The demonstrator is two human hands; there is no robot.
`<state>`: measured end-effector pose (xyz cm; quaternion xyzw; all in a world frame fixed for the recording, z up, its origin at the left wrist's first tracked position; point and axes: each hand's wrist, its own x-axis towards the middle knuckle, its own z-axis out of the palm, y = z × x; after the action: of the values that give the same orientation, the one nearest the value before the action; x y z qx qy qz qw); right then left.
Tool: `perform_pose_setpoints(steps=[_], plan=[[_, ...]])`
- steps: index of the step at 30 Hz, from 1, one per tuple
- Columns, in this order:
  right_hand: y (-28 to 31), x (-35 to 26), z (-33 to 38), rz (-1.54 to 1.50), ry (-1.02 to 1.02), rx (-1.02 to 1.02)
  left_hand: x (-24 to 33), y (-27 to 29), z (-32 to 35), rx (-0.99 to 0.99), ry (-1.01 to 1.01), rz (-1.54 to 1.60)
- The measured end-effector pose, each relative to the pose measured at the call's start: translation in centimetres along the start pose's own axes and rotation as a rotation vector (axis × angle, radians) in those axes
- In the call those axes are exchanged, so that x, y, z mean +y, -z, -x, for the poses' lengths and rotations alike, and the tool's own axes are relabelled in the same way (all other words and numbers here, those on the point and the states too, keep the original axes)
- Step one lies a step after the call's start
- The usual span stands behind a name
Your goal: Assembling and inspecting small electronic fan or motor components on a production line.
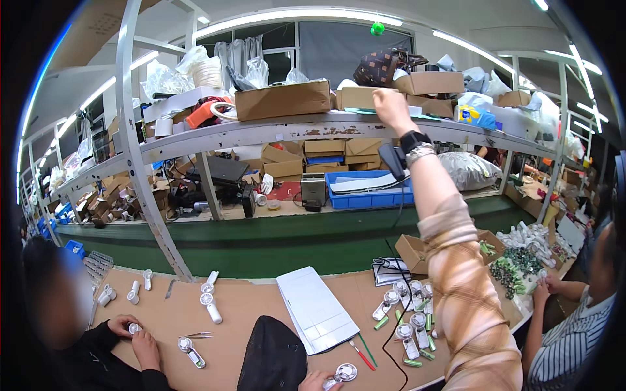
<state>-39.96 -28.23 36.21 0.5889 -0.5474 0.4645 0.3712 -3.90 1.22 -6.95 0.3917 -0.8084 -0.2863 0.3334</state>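
Note:
My right arm, in a plaid sleeve with a dark wristband, reaches up to the shelf. There my right hand (391, 107) is closed beside cardboard boxes and flat pale-teal sheets (360, 111); what its fingers hold, if anything, is hidden. Beneath the wrist hangs a black corded device (393, 160). At the lower edge my left hand (315, 382) has its fingers closed on a small white handheld fan (345, 373), partly cut off by the frame. Several opened fan bodies (405, 331) with green battery cells (412, 363) lie to the right.
White papers (316, 309) lie mid-table, beside a red screwdriver (362, 356) and a black mesh piece (274, 355). A co-worker at left handles a small white part (134, 328); another sits at right near piled green cells (512, 277). A blue tray (365, 199) stands under the shelf.

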Motion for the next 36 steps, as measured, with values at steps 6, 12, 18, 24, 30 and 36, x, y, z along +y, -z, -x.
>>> perform_pose_setpoints(steps=[6,12,18,24,30,36], plan=[[8.7,-6.7,13.2,-0.816,-0.037,0.087,-2.1,-0.9,-0.6,-0.007,-0.056,-0.039],[16.0,-11.4,35.7,-0.710,0.094,-0.914,-2.2,-0.8,-2.6,-0.049,0.017,-0.066],[17.3,-14.5,46.2,-0.800,-0.476,-1.201,-1.1,-0.5,-2.3,-0.020,0.023,-0.046],[15.1,-16.2,48.8,-0.737,-0.021,-1.043,-1.4,-1.1,-1.7,-0.049,-0.016,-0.094],[13.8,-14.5,49.3,-0.716,0.268,-1.063,-1.6,-1.5,-1.5,-0.007,-0.098,-0.105],[13.2,-13.6,49.1,-0.761,0.295,-1.044,-1.9,-1.8,-1.1,0.000,-0.183,-0.129]])
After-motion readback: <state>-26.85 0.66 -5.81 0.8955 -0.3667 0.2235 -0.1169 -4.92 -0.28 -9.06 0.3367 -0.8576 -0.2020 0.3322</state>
